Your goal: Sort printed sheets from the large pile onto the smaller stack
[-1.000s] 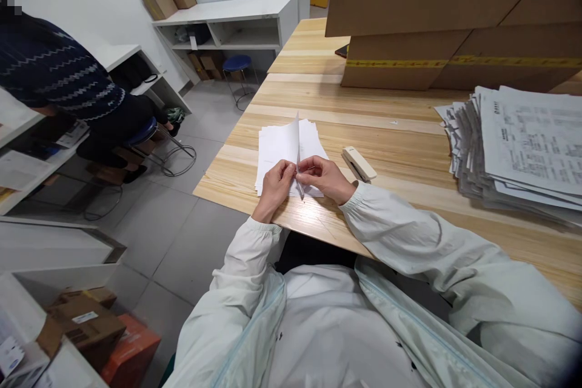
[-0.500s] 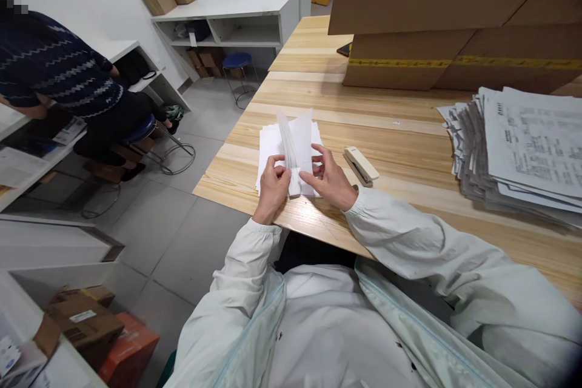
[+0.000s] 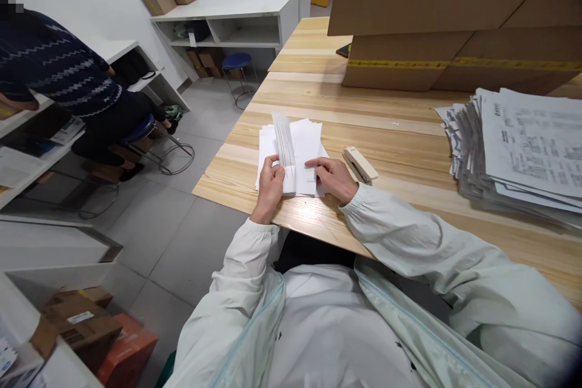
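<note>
A small set of white papers lies at the table's near left corner. My left hand pinches the left part of it, where printed sheets stand lifted and curled over to the left. Over the right part, my right hand rests with its index finger stretched onto the page; the other fingers are partly curled and no object shows in them. Just beyond that hand lies a cream stapler on the wooden table.
A tall, uneven stack of printed papers sits on the right of the table. Large cardboard boxes stand behind it. To the left, a person sits on a blue stool. More boxes are at lower left.
The lifted sheets now lean further left, and the right page lies flatter. My right hand has gone from spread fingers at the fold to a pointing finger on the right page.
</note>
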